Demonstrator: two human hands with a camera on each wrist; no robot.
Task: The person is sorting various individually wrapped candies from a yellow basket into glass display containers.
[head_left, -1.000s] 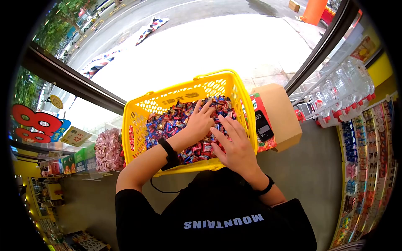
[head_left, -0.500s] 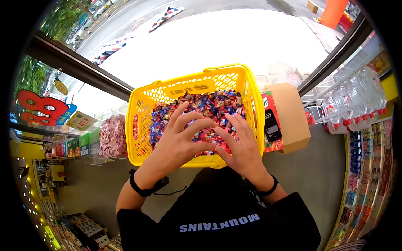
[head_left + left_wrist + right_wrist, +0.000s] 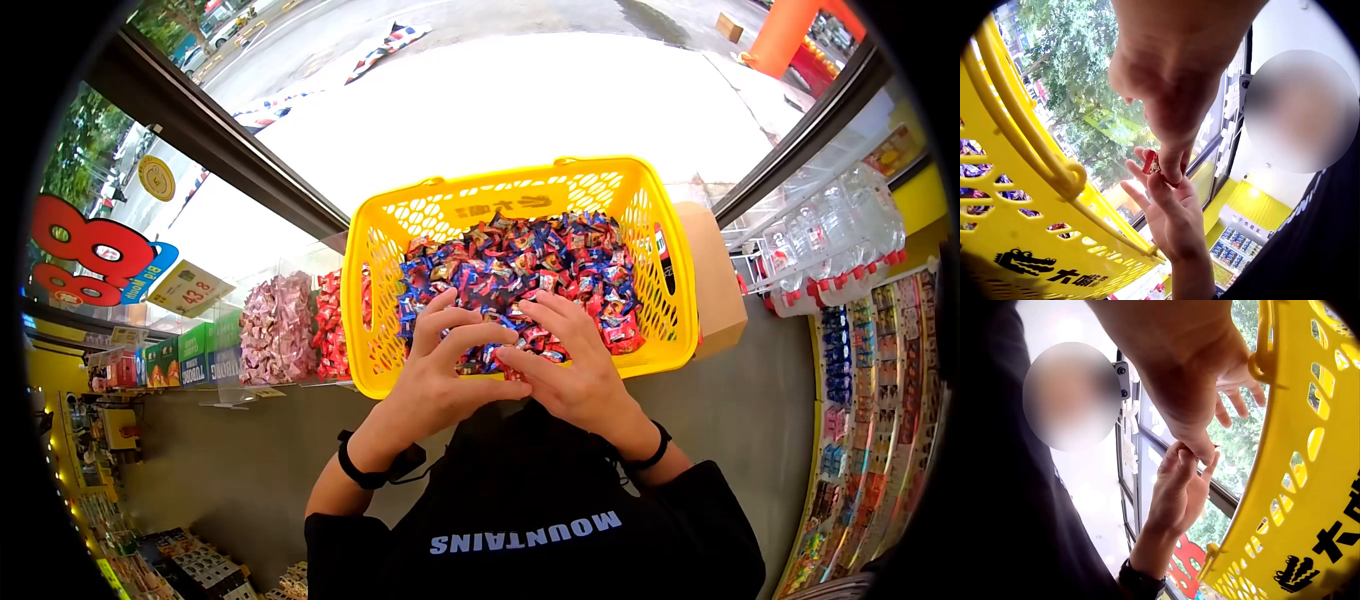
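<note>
Both hands meet over the near rim of a yellow plastic basket (image 3: 362, 372), which holds a heap of wrapped candies (image 3: 520, 265) in red and blue. A small red-wrapped candy (image 3: 1151, 162) sits between the fingertips. My left hand (image 3: 435, 370) pinches it with thumb and forefinger, the other fingers spread over the basket. From the other side my right hand (image 3: 575, 375) pinches it too, its remaining fingers extended. In the right wrist view, the left hand (image 3: 1175, 494) meets the right thumb; only a sliver of red wrapper shows there.
Pink-wrapped goods (image 3: 275, 330) and red packets (image 3: 330, 330) stand left of the basket. To its right are a cardboard box (image 3: 722, 300), partly hidden, and a rack of large clear bottles (image 3: 840, 225). Stocked shelves (image 3: 870, 400) line the far right. Glass panes frame the street ahead.
The left hand has risen from the candy heap and come back to the near rim, where its fingertips meet the right hand's. The basket appears farther right, overlapping more of the box.
</note>
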